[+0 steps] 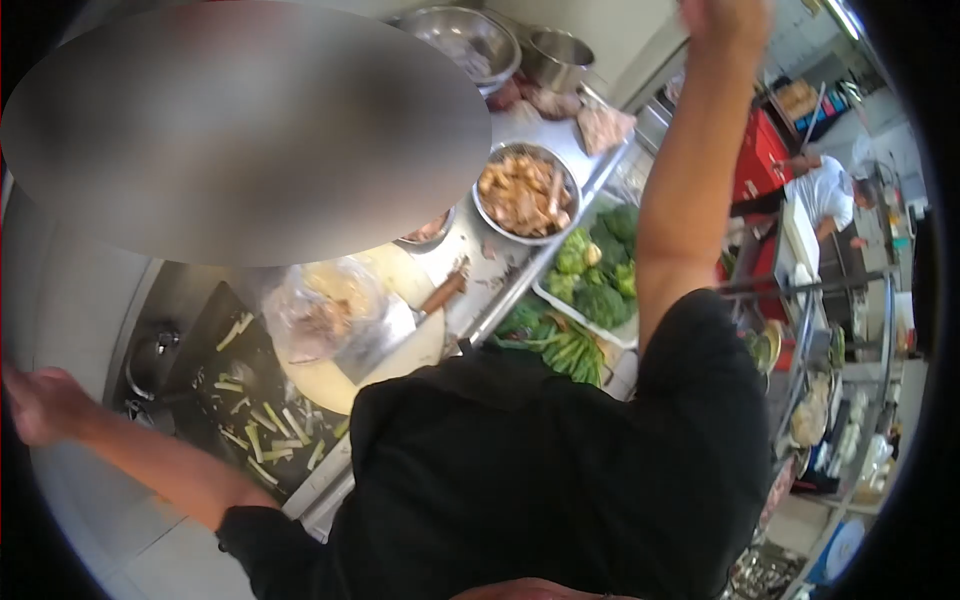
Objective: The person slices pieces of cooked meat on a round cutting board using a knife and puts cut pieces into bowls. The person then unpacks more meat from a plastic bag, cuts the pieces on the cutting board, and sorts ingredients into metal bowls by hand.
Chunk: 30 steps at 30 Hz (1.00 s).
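Where the hands are: left hand (46,405) at the left edge, right hand (728,18) at the top edge; fingers too blurred or cropped to tell
Cutting board (318,386): round, pale, centre-left, bearing crinkled clear plastic bag (325,308) of food, wooden-handled cleaver (440,296) beside it
Sink (195,325): metal, lower left, strewn with cut stalks (293,426)
Round bowl (527,240): steel, upper centre, brown meat chunks (525,190)
White tray (585,322): bumpy broccoli (602,305)

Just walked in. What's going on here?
A person in a black short-sleeved shirt has both arms spread wide: the left hand is at the picture's left edge, the right hand at the top edge; I can't tell whether either holds anything. A clear plastic bag of pale food and a brown-handled metal cleaver lie on a round cream-coloured cutting board. Cut green-and-white stalks lie in the steel sink; a round metal bowl holds brown meat-like chunks.
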### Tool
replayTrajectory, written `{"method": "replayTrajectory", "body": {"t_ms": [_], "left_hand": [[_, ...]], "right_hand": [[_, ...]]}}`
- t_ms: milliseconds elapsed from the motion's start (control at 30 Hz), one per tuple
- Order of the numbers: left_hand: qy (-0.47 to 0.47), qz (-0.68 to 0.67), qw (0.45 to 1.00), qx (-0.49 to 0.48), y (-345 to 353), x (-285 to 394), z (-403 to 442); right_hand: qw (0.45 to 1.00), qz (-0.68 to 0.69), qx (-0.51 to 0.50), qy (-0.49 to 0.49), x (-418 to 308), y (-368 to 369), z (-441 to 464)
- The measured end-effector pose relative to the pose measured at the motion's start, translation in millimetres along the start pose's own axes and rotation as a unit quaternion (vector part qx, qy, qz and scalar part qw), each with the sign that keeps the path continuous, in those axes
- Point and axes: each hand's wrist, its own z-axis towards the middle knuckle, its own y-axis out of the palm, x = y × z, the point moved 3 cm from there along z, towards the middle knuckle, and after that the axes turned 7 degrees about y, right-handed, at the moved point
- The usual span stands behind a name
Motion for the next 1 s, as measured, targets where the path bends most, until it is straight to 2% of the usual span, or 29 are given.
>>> {"method": "replayTrajectory", "body": {"t_ms": [33,67,100,133,167,200,233,300,400,433,467,500,567,667,700,800,867,933,967,1000], "left_hand": [[-0.010,-0.058,0.998,0.022,23.3,26.2,-24.9],[-0.016,-0.114,0.992,0.048,47.0,51.5,-49.9],[-0.174,-0.249,0.952,-0.030,98.2,65.9,-104.2],[-0.260,-0.250,0.914,-0.183,155.8,128.1,-120.9],[-0.312,-0.363,0.837,-0.263,189.8,131.0,-168.4],[-0.410,-0.390,0.765,-0.307,214.5,139.8,-217.2],[-0.468,-0.424,0.716,-0.299,231.4,156.7,-246.8],[-0.498,-0.303,0.733,-0.349,243.1,172.8,-291.3],[-0.610,-0.284,0.681,-0.288,237.8,174.0,-341.8],[-0.619,-0.260,0.674,-0.309,237.9,182.2,-346.5],[-0.627,-0.234,0.666,-0.329,237.0,190.9,-350.6],[-0.634,-0.208,0.659,-0.346,238.1,199.5,-353.2],[-0.611,-0.180,0.662,-0.395,249.7,221.0,-354.0],[-0.607,-0.187,0.642,-0.429,266.2,234.1,-385.0],[-0.610,-0.194,0.631,-0.439,272.8,236.2,-392.4],[-0.603,-0.197,0.618,-0.464,282.3,239.2,-406.5],[-0.590,-0.181,0.616,-0.490,290.2,238.0,-416.7],[-0.601,-0.198,0.625,-0.457,297.1,242.6,-414.3],[-0.606,-0.208,0.629,-0.440,301.8,245.2,-412.0],[-0.636,-0.214,0.606,-0.427,306.4,248.2,-408.8]], "right_hand": [[0.985,-0.142,-0.086,0.037,21.7,-26.2,-65.9],[0.961,-0.228,-0.026,0.153,29.5,-14.5,-119.7],[0.913,-0.302,0.015,0.273,36.9,-2.8,-175.8],[0.902,-0.215,-0.010,0.375,41.0,9.5,-215.4],[0.858,-0.148,-0.021,0.491,43.6,19.8,-252.4],[0.841,-0.088,-0.046,0.532,67.9,13.4,-297.0],[0.823,-0.066,-0.087,0.558,78.9,9.4,-330.7],[0.789,0.039,-0.129,0.600,89.9,1.7,-386.1],[0.681,0.156,-0.265,0.664,104.1,-46.4,-402.5],[0.723,0.064,-0.292,0.623,135.4,-75.3,-401.5],[0.789,-0.101,-0.268,0.543,151.2,-87.3,-385.2],[0.798,-0.210,-0.258,0.502,181.9,-108.4,-381.0],[0.786,-0.394,-0.255,0.402,235.1,-133.0,-378.5],[0.692,-0.581,-0.356,0.239,267.7,-104.8,-400.7],[0.665,-0.610,-0.371,0.220,265.4,-96.5,-406.6],[0.662,-0.522,-0.389,0.371,273.5,-94.0,-396.9],[0.727,-0.498,-0.325,0.345,285.3,-104.9,-401.8],[0.795,-0.439,-0.262,0.328,312.8,-121.5,-408.8],[0.819,-0.457,-0.214,0.273,327.9,-127.8,-404.6],[0.813,-0.410,-0.192,0.365,330.5,-133.2,-391.5]]}}
